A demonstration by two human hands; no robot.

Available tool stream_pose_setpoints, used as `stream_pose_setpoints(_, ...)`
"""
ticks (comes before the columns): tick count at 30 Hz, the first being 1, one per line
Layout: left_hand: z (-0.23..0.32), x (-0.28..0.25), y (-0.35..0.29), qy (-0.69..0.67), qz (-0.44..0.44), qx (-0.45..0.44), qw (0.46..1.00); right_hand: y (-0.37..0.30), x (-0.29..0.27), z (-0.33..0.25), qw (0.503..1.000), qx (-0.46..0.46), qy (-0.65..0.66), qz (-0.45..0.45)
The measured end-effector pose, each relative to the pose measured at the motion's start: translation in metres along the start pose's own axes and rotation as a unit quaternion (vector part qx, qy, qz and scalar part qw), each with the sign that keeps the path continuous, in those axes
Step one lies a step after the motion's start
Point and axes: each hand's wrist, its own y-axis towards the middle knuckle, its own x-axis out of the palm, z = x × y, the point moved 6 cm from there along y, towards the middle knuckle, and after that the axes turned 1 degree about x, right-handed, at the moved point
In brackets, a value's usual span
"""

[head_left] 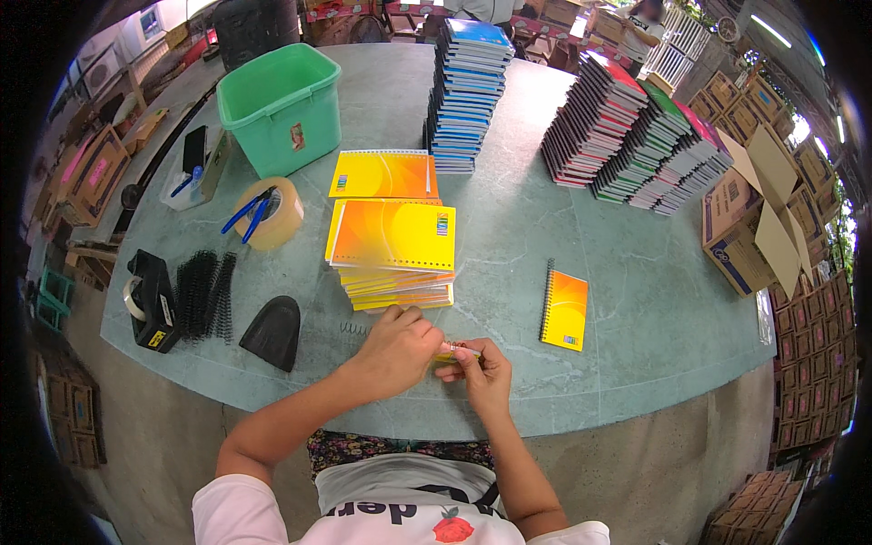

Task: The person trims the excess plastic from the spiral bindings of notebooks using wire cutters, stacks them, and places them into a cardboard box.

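Close to the table's near edge, my right hand [485, 374] grips a small yellow notebook [457, 352], seen nearly edge-on, with the thumb on top. My left hand [397, 352] is closed, its fingers curled at the notebook's left end. A dark spiral wire coil [354, 329] sticks out to the left from under that hand; the fingers hide the rest of it. Just beyond my hands stands a stack of yellow-orange notebook blocks [392, 238] with punched holes along their edges. To the right lies one spiral-bound yellow-orange notebook [565, 311].
On the left are a black tape dispenser [153, 304], black coils [204, 295], a dark rounded block [272, 332], blue-handled pliers [252, 216] on a tape roll [275, 222], and a green bin [283, 113]. Farther back rise blue books [468, 100] and red books [595, 118]. An open carton [749, 222] stands right.
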Motion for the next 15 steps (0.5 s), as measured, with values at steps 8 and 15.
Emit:
stream_pose_setpoints(8, -0.01, 0.0, -0.008, -0.013, 0.017, -0.022, 1.0, 0.004, 0.006, -0.002, 0.996, -0.075, -0.021, -0.036)
stream_pose_setpoints(15, -0.003, -0.007, -0.003, -0.04, 0.036, -0.028, 0.998, 0.005, -0.001, 0.006, 0.997, -0.039, -0.043, -0.061)
